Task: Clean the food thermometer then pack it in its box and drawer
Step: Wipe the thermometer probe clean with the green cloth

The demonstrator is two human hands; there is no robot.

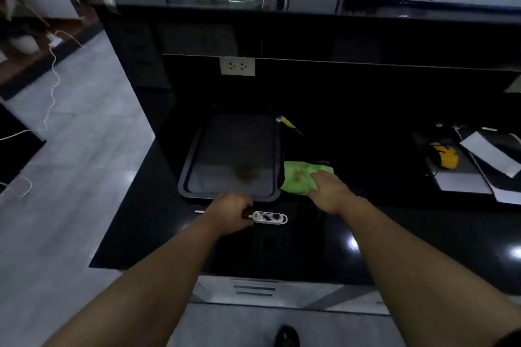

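With the left hand [231, 215] curled round the food thermometer [269, 218] on the worktop [366, 234] just before the tray [194, 166], and the right hand [328, 191] on the green cloth [296, 177], its grip unclear, a loose hold could let the probe slip or jab during wiping.

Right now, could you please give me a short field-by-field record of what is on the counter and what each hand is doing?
left-hand grip: holds food thermometer near counter front
thermometer state: white body smeared dark
right-hand grip: rests on green cloth
tray: dark, brown stain, beside cloth
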